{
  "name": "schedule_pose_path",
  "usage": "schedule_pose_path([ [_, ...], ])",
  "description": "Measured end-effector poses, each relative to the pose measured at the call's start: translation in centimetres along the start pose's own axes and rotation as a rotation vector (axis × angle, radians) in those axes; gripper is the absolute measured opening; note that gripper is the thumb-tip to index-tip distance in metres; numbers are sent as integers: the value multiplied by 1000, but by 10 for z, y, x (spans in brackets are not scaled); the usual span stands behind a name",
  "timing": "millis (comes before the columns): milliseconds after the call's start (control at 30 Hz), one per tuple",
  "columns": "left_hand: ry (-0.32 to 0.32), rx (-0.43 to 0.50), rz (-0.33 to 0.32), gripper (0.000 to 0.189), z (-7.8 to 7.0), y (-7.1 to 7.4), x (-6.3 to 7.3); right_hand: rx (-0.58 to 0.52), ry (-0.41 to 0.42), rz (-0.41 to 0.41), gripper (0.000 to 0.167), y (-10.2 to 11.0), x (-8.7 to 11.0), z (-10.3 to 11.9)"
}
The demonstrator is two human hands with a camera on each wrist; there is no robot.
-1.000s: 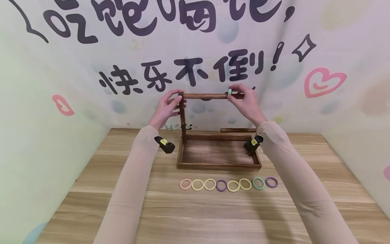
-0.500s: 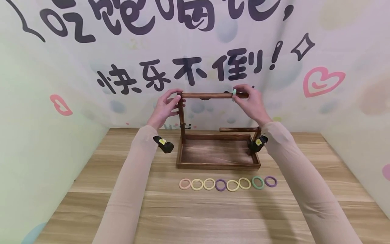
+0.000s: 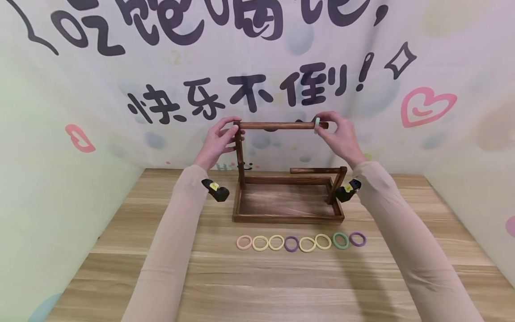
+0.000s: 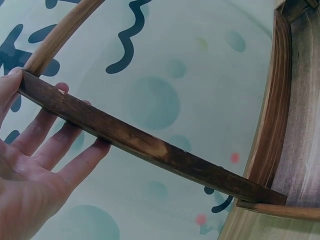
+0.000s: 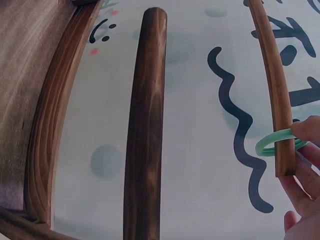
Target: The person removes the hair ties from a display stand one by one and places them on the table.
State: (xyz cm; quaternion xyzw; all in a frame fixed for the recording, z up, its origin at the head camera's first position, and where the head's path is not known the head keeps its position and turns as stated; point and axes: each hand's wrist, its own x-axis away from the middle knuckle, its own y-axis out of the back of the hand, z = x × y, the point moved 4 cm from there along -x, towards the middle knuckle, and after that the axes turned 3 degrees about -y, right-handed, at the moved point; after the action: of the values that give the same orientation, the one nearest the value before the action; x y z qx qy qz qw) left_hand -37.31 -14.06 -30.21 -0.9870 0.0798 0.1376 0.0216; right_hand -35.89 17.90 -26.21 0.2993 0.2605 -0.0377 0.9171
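A dark wooden rack has a tall post (image 3: 240,156) on its left, with an upper bar (image 3: 273,126) reaching right from its top to a free end. My left hand (image 3: 217,142) grips the top of that post, thumb on the near side and fingers behind, as the left wrist view shows. A mint green ring (image 5: 266,143) encircles the upper bar close to its free end. Pinching this ring between thumb and fingers is my right hand (image 3: 340,136); other fingers lie by the bar's tip.
The rack's shallow tray base (image 3: 287,219) stands on the wooden table (image 3: 281,286). From a shorter right post (image 3: 337,185), a lower bar (image 3: 311,171) points left. In front lies a row of several rings, including a pink ring (image 3: 238,245) and a green ring (image 3: 335,243).
My right hand has slid the mint green ring rightward along the upper bar towards its free end. The left hand keeps its grip on the post.
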Motion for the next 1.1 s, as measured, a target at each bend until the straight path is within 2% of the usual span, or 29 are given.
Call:
schedule_pose_path([
  [667,0,-10,10,29,-2,0,3,22,-39,-35,33,18,4,-14],
  [900,-2,-17,11,29,-1,0,2,-18,-78,-48,39,28,12,-23],
  [1100,-4,-14,9,29,0,0,2,-35,-93,-51,35,35,18,-30],
])
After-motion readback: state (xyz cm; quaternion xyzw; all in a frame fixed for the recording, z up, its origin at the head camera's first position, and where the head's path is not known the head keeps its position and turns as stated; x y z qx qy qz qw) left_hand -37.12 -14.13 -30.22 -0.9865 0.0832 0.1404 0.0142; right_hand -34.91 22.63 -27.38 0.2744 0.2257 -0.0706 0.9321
